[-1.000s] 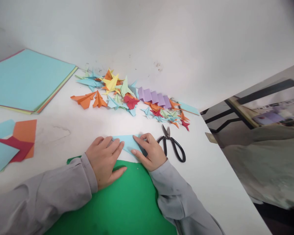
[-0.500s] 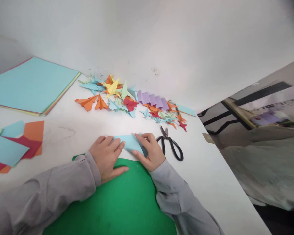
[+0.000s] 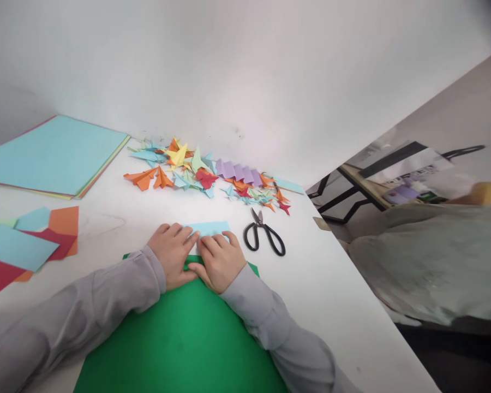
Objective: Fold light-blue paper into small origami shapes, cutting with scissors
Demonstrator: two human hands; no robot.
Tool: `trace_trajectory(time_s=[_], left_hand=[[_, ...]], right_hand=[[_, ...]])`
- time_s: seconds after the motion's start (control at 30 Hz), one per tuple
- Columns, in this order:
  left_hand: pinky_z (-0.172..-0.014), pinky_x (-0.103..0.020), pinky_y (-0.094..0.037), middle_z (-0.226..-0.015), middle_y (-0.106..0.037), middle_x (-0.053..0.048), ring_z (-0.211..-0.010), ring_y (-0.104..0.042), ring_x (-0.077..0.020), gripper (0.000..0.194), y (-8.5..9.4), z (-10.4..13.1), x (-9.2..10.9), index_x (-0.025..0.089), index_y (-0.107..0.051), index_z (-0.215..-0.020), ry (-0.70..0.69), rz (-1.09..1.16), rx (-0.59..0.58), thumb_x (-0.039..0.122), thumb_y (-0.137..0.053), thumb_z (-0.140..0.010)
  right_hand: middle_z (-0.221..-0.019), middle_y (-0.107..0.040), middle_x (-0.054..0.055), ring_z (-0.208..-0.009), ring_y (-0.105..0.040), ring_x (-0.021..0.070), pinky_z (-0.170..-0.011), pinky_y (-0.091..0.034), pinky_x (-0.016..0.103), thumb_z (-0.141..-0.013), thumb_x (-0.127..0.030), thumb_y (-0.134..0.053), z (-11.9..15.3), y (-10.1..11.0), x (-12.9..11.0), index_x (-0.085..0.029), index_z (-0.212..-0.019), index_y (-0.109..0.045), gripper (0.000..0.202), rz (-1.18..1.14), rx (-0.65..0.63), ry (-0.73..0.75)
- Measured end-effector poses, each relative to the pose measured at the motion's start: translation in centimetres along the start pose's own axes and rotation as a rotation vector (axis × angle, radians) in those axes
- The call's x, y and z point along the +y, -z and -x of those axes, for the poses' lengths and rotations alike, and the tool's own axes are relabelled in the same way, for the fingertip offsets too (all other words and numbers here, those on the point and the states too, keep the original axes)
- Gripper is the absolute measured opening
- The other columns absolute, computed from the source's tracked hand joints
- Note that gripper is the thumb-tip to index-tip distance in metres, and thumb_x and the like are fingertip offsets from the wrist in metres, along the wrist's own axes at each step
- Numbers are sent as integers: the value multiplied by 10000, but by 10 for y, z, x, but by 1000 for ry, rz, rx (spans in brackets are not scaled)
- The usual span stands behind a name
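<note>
A folded strip of light blue paper (image 3: 213, 226) lies on the white table just past a large green sheet (image 3: 180, 338). My left hand (image 3: 173, 254) rests on the strip's left end, its fingers stretched over the paper and its thumb apart on the green sheet. On the strip's near edge, my right hand (image 3: 220, 261) presses with bent fingers, its thumb pointing towards the left hand. Parts of the strip are hidden beneath both hands. To the right, black-handled scissors (image 3: 265, 232) lie with their blades slightly apart.
Many small folded paper shapes (image 3: 180, 155) are piled along the wall, by a purple pleated strip (image 3: 238, 172). Stacked large sheets (image 3: 53, 155) lie back left, with loose coloured pieces (image 3: 24, 245) nearer. Beyond the table's right edge stands a black-framed table (image 3: 343, 191).
My right hand has moved left along the light blue paper, from its raised right end to beside my left hand. The paper's right end now lies flatter. The view has shifted slightly.
</note>
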State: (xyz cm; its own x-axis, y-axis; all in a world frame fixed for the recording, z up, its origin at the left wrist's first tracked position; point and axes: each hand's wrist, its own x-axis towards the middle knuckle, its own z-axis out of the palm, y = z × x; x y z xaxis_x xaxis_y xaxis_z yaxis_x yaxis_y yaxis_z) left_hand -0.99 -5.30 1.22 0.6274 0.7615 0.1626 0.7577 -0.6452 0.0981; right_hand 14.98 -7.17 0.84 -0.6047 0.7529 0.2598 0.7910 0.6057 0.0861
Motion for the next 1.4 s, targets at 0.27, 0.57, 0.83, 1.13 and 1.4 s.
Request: trace_trajectory(time_s=[0.27,0.57,0.83,1.13,1.4], left_hand=[[-803,-430,-355,-1053,-572,-125,-928,-477,-273,550,-9,3,-8,186,-557,-1110,-59,3,151,459,-545,-633],[-809,-423,-359,-1067,-590,-111,-947,-503,-266,471,-10,3,-14,216,-585,-1079,-78,-40,168,466,-487,-693],[-810,-413,-362,-1071,-601,-103,-950,-517,-255,446,-10,2,-16,206,-590,-1068,-59,-34,161,457,-454,-726],[-800,-396,-406,-1045,-613,-99,-923,-546,-235,348,-13,-1,-29,179,-624,-981,-47,-57,167,366,-414,-776],[-787,-360,-427,-1021,-621,-102,-897,-551,-228,327,-15,-3,-38,146,-623,-960,-44,-82,151,323,-412,-782]], right_hand=[[-889,-604,93,-801,-484,227,-775,-320,417,-817,-513,-368,-8,1,-3,-133,-926,-603,461,51,11,-54],[-812,-620,76,-765,-514,191,-742,-319,389,-851,-365,-379,-3,-7,1,-150,-796,-613,322,81,96,-66],[-893,-649,78,-839,-546,179,-790,-319,386,-854,-304,-385,11,-7,7,-154,-771,-619,290,35,142,-52],[-907,-668,86,-832,-585,180,-768,-374,377,-832,-256,-417,22,-9,13,-153,-707,-627,265,-26,192,-75],[-858,-679,117,-840,-608,198,-750,-480,326,-812,-195,-416,28,-19,17,-123,-708,-634,252,-162,357,-49]])
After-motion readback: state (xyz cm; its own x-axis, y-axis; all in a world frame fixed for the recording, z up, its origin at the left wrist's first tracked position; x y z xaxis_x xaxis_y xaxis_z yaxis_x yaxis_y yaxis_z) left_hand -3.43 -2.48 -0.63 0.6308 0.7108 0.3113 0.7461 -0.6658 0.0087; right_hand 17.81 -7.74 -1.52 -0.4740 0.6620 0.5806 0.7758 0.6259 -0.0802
